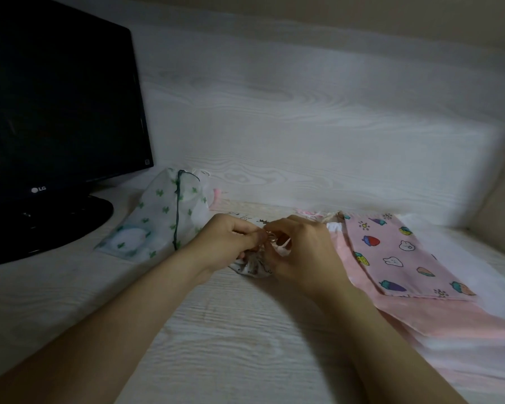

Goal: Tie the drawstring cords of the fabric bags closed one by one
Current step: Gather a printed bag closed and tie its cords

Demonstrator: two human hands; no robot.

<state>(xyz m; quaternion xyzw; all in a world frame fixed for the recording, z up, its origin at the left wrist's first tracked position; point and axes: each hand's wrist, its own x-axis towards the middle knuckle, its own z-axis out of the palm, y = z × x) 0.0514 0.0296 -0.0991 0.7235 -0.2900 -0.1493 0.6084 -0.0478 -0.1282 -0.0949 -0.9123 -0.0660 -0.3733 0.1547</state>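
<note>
Somewhere in the middle of the job, by the look of it. Currently fiddling with a small white printed bag (252,266), bunched up at the neck and sitting on the tabletop (245,345) dead centre, between both hands. Gripping the gathered neck with the left hand (231,240), fingers (245,231) curled tight around the fabric. Pinching the pale cord (285,246) with the right hand (301,252), fingers (277,228) bent in close over it. Can't tell whether that's a knot forming or just a loop, too small and too dim.

Off to the left, by the monitor (56,112): a sheer cactus-print bag (158,217) with a green cord (177,211) trailing down it. Looks cinched at the top, so probably done, but wouldn't swear to it.

Off to the right: a pink fruit-and-bunny print bag (403,252) lying flat on top of a plain pink bag (464,319). Both flat and ungathered, so guessing those are next in line. Also a few pink scraps at the back, impossible to make out.

Only readable writing anywhere: "LG" on the LG logo (38,189) along the monitor's bottom bezel. Nothing legible on the bags, just cartoon prints.
</note>
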